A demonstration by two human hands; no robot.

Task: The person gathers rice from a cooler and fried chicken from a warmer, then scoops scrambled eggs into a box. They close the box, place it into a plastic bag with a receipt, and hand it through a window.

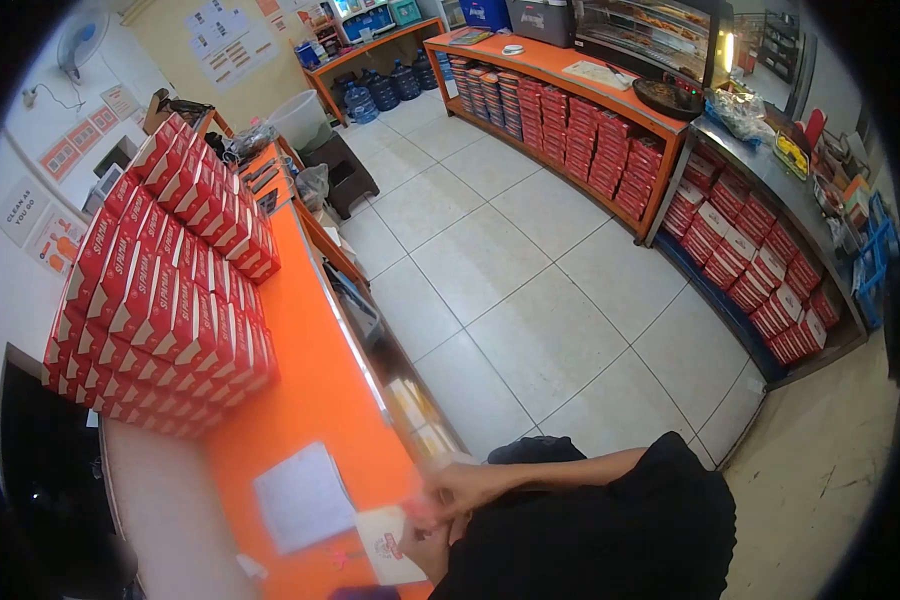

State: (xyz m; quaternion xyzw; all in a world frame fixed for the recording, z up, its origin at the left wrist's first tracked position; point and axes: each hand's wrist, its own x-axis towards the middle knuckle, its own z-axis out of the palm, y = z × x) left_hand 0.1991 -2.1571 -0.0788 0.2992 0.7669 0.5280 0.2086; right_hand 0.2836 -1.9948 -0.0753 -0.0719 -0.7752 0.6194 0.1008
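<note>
My left hand (427, 549) is low in the view at the counter's near edge, its fingers closed at the side of a white paper piece with a red print (380, 548). Just above it, my right hand (462, 488) has its fingers bent together. A blurred reddish patch shows between the two hands; what it is I cannot make out. Left of the hands lies a stack of white sheets (303, 497) on the orange counter (315, 400). A small pink object (340, 555), blurred, rests beside the printed paper.
Tall stacks of red-and-white boxes (165, 290) stand on the counter's far part. Below its edge, a shelf (415, 410) holds pale packs. Across the tiled floor (510, 290), an orange table (530, 62) and a metal table (745, 160) have more boxes underneath. A dark stool (340, 172) stands beyond.
</note>
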